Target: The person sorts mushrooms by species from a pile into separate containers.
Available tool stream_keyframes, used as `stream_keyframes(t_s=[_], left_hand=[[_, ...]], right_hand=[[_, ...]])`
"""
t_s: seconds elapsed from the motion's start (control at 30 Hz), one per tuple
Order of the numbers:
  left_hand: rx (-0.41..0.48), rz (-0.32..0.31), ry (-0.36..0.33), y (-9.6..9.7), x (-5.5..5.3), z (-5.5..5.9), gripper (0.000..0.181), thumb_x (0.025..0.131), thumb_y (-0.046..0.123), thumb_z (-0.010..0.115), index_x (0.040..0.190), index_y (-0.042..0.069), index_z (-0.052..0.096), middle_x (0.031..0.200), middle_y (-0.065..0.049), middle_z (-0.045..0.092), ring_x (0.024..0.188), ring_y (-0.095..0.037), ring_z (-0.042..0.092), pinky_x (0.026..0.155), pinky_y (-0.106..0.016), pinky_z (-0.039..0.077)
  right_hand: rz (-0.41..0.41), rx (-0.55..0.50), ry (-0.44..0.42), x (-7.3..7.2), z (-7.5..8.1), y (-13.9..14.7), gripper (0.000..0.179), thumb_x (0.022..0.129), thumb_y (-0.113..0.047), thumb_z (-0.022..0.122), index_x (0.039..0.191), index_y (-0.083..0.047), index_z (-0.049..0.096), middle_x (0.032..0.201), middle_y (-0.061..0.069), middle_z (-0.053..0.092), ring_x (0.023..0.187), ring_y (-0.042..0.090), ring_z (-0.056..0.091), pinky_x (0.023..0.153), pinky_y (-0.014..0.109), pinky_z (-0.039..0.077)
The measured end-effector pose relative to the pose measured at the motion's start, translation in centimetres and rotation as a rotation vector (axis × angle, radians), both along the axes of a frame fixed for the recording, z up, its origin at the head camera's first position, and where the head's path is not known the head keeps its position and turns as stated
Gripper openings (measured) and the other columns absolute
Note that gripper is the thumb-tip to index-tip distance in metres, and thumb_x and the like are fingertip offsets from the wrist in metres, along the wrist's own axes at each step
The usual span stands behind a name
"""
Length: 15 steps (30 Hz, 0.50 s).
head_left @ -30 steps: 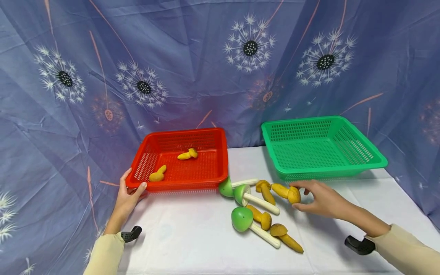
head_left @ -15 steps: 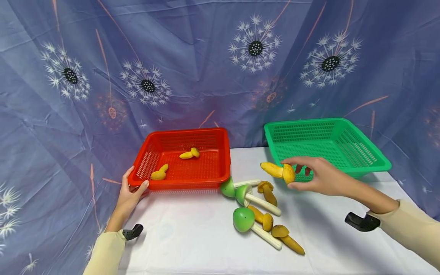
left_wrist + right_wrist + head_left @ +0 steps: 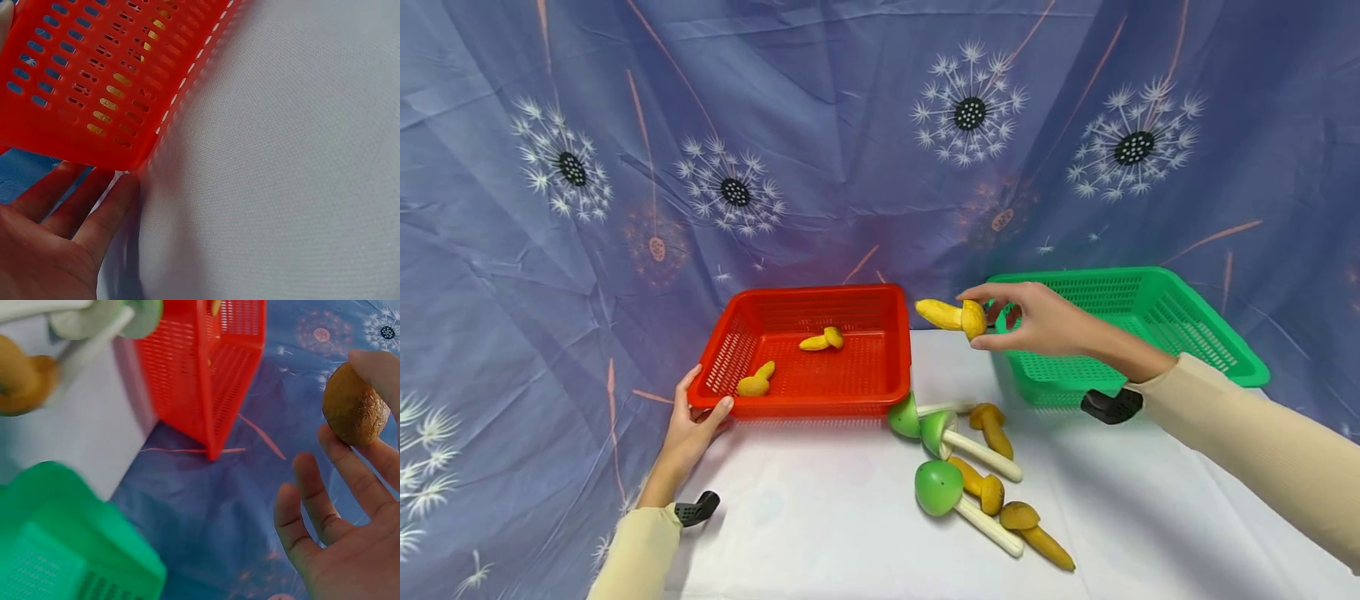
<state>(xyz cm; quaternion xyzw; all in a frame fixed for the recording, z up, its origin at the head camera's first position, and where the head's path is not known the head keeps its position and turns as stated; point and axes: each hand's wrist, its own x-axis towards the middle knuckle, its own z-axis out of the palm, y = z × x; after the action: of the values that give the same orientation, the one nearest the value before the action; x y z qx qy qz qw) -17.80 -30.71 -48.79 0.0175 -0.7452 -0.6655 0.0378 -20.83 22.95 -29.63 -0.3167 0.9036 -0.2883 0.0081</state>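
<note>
My right hand point(image 3: 1030, 321) pinches a yellow toy mushroom point(image 3: 938, 313) by its cap, between thumb and fingertips. It is in the air between the two baskets, its stem pointing left; the right wrist view shows only the brown cap point(image 3: 356, 406). My left hand point(image 3: 691, 429) holds the near left corner of the red basket point(image 3: 820, 407), thumb on the rim and fingers point(image 3: 109, 215) under the corner. Two yellow mushrooms point(image 3: 823, 340) lie inside the red basket. On the table are three green-capped mushrooms point(image 3: 938, 487) with white stems and three more yellow-brown mushrooms point(image 3: 1037, 533).
A green basket point(image 3: 1210, 325) stands at the back right, partly behind my right hand, with no mushroom visible in it. White cloth point(image 3: 805, 508) covers the table. Behind the baskets hangs a blue curtain point(image 3: 850, 125) with a dandelion print.
My right hand has lifted the yellow mushroom off the table and carried it up and left, past the green basket's front toward the red basket. My left hand stays at its corner.
</note>
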Motion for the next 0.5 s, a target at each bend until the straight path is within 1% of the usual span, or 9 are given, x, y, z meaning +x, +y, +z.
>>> stream_keyframes(t_s=[0.13, 0.23, 0.37, 0.5], left_hand=[[0.007, -0.004, 0.0, 0.1, 0.1, -0.1, 0.088, 0.1, 0.014, 0.068, 0.164, 0.032, 0.01, 0.156, -0.021, 0.03, 0.11, -0.004, 0.058, 0.087, -0.031, 0.059], [0.002, 0.002, 0.001, 0.1, 0.2, -0.1, 0.088, 0.1, 0.014, 0.068, 0.164, 0.033, 0.011, 0.157, -0.02, 0.03, 0.113, -0.006, 0.057, 0.087, -0.028, 0.059], [-0.024, 0.025, 0.014, 0.1, 0.1, -0.1, 0.088, 0.099, 0.016, 0.07, 0.164, 0.033, 0.013, 0.158, -0.02, 0.032, 0.12, -0.01, 0.052, 0.089, -0.017, 0.054], [-0.038, 0.05, 0.032, 0.2, -0.1, -0.1, 0.088, 0.098, 0.014, 0.071, 0.164, 0.03, 0.016, 0.157, -0.02, 0.035, 0.12, -0.01, 0.052, 0.088, -0.013, 0.052]], right_hand=[[0.036, -0.017, -0.027, -2.3, 0.4, -2.1, 0.061, 0.089, -0.033, 0.083, 0.144, -0.02, 0.06, 0.113, 0.0, 0.069, 0.093, 0.019, 0.063, 0.074, 0.036, 0.058], [0.073, -0.03, -0.032, -3.9, 0.3, -3.7, 0.061, 0.089, -0.032, 0.083, 0.143, -0.019, 0.06, 0.118, 0.002, 0.068, 0.093, 0.02, 0.064, 0.073, 0.036, 0.059], [0.096, -0.026, -0.038, -5.9, -0.3, -5.9, 0.061, 0.089, -0.032, 0.083, 0.143, -0.017, 0.06, 0.124, 0.004, 0.067, 0.095, 0.02, 0.067, 0.077, 0.037, 0.059], [0.091, -0.002, -0.054, -7.7, -1.3, -8.0, 0.061, 0.089, -0.032, 0.082, 0.143, -0.015, 0.06, 0.124, 0.005, 0.068, 0.097, 0.021, 0.069, 0.081, 0.04, 0.058]])
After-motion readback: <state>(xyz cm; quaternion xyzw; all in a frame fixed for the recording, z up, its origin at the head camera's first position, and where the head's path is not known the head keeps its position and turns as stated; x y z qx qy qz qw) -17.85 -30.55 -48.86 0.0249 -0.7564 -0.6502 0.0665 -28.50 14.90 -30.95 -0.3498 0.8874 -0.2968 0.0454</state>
